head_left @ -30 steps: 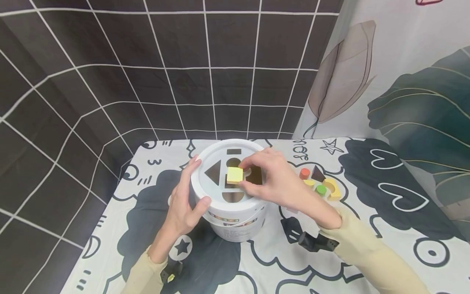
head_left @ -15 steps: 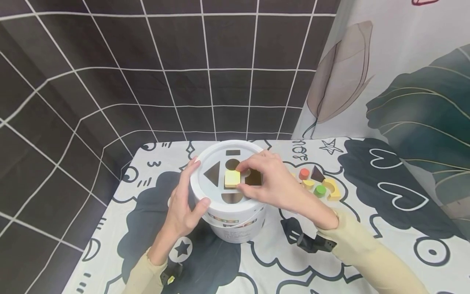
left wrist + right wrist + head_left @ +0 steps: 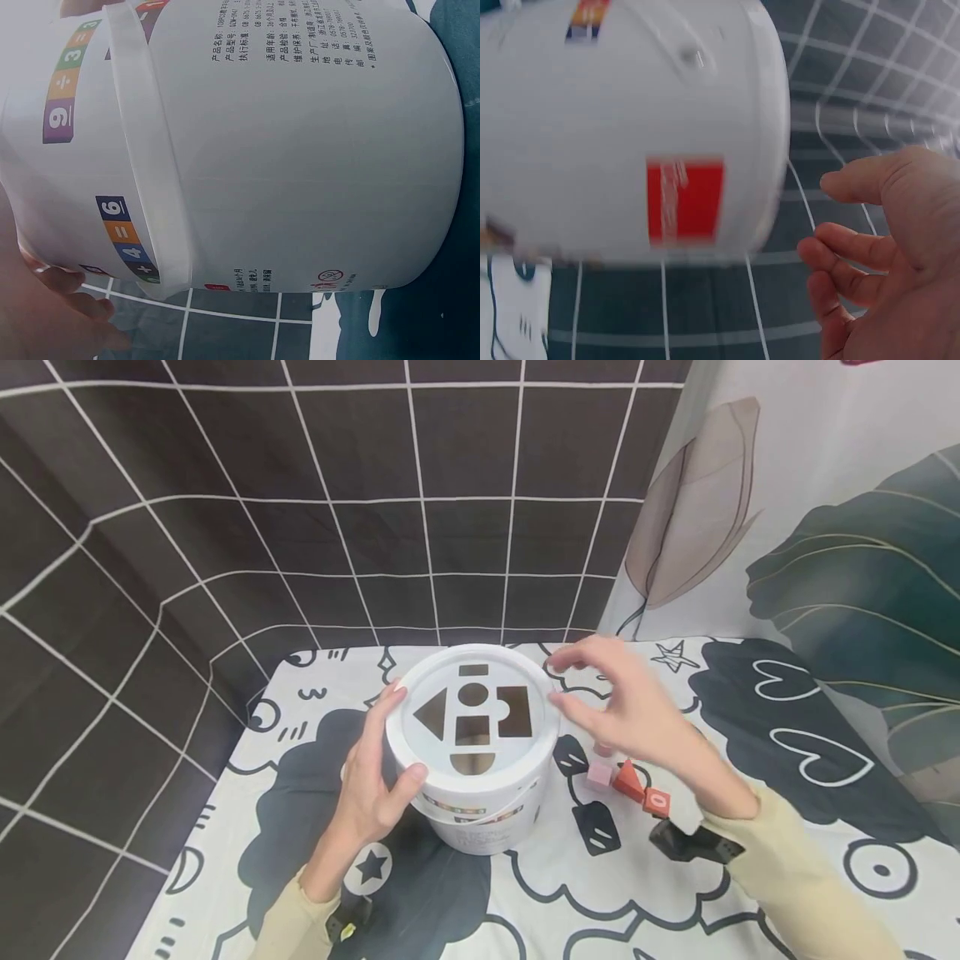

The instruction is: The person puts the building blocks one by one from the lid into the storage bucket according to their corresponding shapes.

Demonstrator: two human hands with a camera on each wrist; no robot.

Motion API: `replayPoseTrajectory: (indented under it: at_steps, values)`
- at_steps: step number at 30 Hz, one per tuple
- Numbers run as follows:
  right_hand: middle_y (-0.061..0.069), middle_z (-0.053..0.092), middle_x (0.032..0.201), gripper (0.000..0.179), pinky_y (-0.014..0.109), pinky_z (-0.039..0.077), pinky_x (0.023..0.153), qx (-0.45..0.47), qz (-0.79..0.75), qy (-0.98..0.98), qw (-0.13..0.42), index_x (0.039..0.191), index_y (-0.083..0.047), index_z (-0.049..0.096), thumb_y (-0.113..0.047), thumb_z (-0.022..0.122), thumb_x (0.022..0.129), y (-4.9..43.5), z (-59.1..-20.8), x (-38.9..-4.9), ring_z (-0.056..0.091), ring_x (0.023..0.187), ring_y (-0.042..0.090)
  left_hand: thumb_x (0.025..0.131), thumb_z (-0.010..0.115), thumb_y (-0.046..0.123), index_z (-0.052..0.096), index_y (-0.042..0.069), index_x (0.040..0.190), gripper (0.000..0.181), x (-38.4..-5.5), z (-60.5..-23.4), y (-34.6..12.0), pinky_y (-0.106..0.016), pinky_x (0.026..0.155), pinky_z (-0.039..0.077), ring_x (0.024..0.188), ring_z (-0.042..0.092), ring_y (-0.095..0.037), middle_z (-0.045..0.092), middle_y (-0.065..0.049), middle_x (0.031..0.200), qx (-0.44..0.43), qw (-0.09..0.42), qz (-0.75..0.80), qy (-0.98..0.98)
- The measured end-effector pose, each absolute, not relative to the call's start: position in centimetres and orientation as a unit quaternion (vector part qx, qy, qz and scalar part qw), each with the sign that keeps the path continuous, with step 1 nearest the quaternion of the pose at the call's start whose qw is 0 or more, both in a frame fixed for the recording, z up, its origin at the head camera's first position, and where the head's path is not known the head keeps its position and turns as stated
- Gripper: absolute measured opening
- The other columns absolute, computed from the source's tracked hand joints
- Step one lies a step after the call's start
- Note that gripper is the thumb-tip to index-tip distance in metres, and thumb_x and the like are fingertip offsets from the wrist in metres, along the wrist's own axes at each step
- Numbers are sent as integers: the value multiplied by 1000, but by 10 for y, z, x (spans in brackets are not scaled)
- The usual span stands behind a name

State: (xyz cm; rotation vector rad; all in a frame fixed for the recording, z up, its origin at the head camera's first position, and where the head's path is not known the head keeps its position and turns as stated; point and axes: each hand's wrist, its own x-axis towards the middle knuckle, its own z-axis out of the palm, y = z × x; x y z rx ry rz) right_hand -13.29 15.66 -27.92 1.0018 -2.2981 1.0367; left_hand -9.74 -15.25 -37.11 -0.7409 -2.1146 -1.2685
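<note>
A white toy bucket [image 3: 483, 837] stands upright on the patterned cloth. Its lid [image 3: 435, 758] has several shaped holes: triangle, circle, rectangles, half circle and a notched shape. My left hand [image 3: 372, 772] holds the bucket's left side at the rim, thumb at the front. In the left wrist view, its curled fingers [image 3: 67, 300] show beside the bucket's wall. Just off the lid's right edge, my right hand [image 3: 637, 706] is in the air with thumb and forefinger apart and nothing between them. The right wrist view also shows that hand [image 3: 889, 255] apart from the bucket.
Right of the bucket lie a pink cube [image 3: 599, 775], a red triangular block [image 3: 628, 781] and a red cube [image 3: 657, 802] marked 0. Another block [image 3: 602, 749] is partly hidden by my right hand. A dark gridded cloth [image 3: 360, 543] hangs behind.
My right hand pinched a yellow block over the square hole, lowering it; now the block is out of sight and that hand has moved right, fingers apart. The left hand has stayed.
</note>
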Motion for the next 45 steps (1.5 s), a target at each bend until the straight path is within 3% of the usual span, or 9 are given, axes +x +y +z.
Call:
replayPoseTrajectory:
  at_steps: [10, 15, 23, 28, 32, 38, 45]
  values:
    - [15, 65, 116, 35, 59, 41, 90, 189, 348, -905, 155, 118, -2, 66, -5, 76, 85, 236, -291, -128, 56, 110, 35, 89, 53, 48, 41, -2, 147, 77, -96, -370, -153, -36, 116, 25, 145, 31, -32, 37, -16, 156, -272, 278, -473, -790]
    - [22, 62, 120, 39, 65, 38, 94, 151, 338, -922, 115, 122, 0, 63, -3, 76, 85, 273, -310, -128, 53, 113, 42, 88, 53, 45, 41, -2, 146, 76, -96, -370, -152, -34, 115, 26, 145, 32, -32, 38, -16, 156, -273, 278, -474, -789]
    - [22, 63, 118, 43, 32, 36, 83, 131, 316, -935, 92, 125, 0, 61, -2, 76, 84, 308, -344, -128, 56, 108, 38, 88, 53, 45, 41, -2, 146, 76, -96, -370, -152, -36, 116, 25, 145, 31, -33, 38, -16, 156, -272, 276, -472, -792]
    - [22, 64, 118, 47, 29, 38, 81, 127, 307, -941, 68, 127, 1, 60, -4, 78, 83, 324, -362, -129, 55, 104, 26, 88, 53, 45, 41, -2, 147, 75, -96, -370, -152, -37, 116, 25, 145, 31, -33, 38, -16, 156, -272, 275, -470, -793]
    - [22, 63, 120, 48, 29, 39, 80, 127, 313, -940, 50, 128, 2, 59, -6, 78, 84, 333, -374, -131, 53, 104, 25, 89, 53, 46, 41, -1, 147, 76, -96, -370, -152, -36, 116, 25, 145, 31, -33, 38, -16, 156, -271, 277, -470, -793]
    - [26, 58, 127, 52, 40, 42, 86, 111, 320, -941, 1, 131, 3, 56, -4, 76, 84, 341, -386, -134, 51, 113, 40, 88, 53, 45, 41, -1, 146, 75, -96, -369, -152, -37, 116, 25, 145, 32, -33, 38, -17, 156, -273, 276, -472, -792]
    - [30, 56, 128, 56, 54, 43, 87, 95, 329, -939, -38, 133, 5, 54, -3, 77, 83, 347, -401, -138, 51, 113, 44, 88, 53, 45, 41, -1, 146, 75, -95, -369, -152, -37, 115, 26, 145, 32, -33, 38, -16, 156, -271, 274, -472, -793]
